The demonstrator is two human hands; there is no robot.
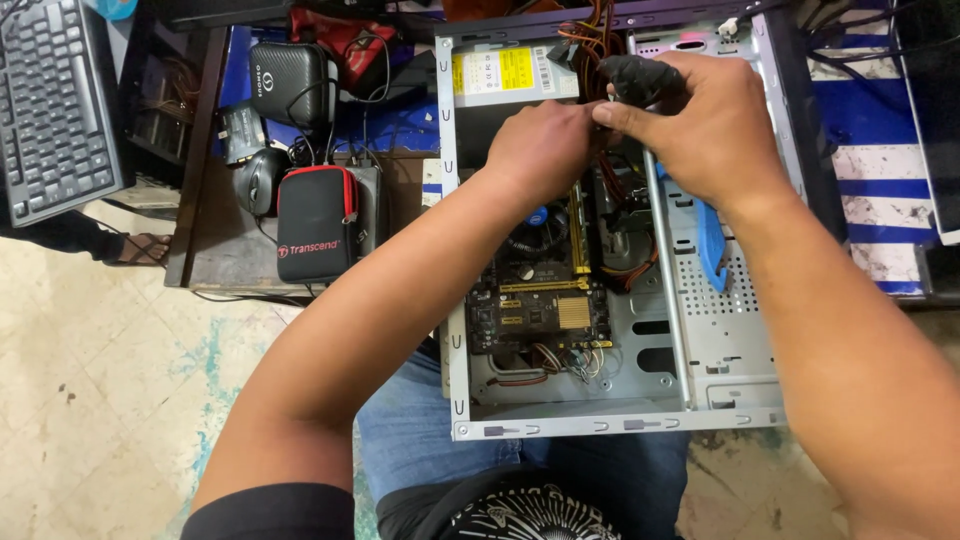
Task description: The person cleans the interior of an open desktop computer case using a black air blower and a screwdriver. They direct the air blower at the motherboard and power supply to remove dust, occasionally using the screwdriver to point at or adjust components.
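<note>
Both hands, left hand [545, 140] and right hand [705, 120], are pinching fingers on a black cable bundle [635, 78] inside the open computer case [610, 425]; motherboard [540, 300] already seated.

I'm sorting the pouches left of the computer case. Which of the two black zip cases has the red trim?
The lower zip case, nearest the floor edge, beside the mouse; red piping runs round it. The upper zip case is all black.
</note>
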